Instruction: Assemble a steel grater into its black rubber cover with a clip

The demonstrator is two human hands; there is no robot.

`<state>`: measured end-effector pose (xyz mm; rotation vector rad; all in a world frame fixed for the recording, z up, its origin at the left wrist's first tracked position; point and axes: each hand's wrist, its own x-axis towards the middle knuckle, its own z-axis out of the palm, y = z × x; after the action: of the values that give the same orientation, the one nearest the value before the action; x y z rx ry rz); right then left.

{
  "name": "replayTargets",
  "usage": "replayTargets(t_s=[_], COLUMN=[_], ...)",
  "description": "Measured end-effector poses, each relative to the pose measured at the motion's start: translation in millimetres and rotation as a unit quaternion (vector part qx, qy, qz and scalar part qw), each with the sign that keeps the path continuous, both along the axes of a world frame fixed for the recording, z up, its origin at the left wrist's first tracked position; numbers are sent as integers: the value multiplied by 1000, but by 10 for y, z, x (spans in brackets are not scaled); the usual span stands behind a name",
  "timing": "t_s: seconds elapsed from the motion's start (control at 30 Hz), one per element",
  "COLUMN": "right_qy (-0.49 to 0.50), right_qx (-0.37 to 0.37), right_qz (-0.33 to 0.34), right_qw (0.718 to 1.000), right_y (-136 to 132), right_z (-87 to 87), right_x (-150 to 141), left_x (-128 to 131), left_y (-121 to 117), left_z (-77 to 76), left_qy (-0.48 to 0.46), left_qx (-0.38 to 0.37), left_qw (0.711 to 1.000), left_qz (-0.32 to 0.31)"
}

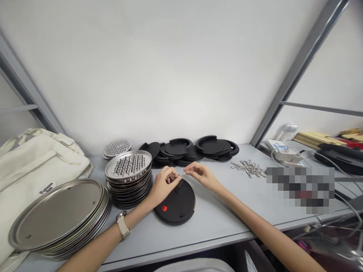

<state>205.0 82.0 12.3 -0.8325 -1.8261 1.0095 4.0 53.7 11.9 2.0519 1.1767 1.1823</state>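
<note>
Above the far edge of a round black disc [177, 206], my left hand [166, 182] and my right hand [202, 175] meet fingertip to fingertip. Both are closed in a pinch on one small shiny metal wire clip [182, 173], whose exact shape is too small to make out. The disc lies flat on the grey table and carries a red dot near its left side. Several similar wire clips [248, 168] lie in a loose pile to the right. Left of my left hand stands a stack of round metal grater plates [129, 166].
Black round holders [214, 147] lie piled along the wall. Large round metal trays [58, 211] are stacked at front left, beside a cream cloth bag [36, 158]. Grey metal posts [297, 71] rise on both sides. White devices with cables [285, 153] sit at the right.
</note>
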Motion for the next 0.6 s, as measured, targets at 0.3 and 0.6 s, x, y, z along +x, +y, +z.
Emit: replayTargets(t_s=[0.3,0.6], right_qy=[84,75], right_qx=[-76,-101], right_qz=[16,31], right_qw=[993,992], right_y=[36,-8], right_z=[-24,-31], right_x=[6,-10], left_x=[21,9], left_y=[-30,4], left_z=[11,10], left_qy=[-50,-21], left_qx=[-34,-7], left_qw=[997,999], left_qz=[-50,-35])
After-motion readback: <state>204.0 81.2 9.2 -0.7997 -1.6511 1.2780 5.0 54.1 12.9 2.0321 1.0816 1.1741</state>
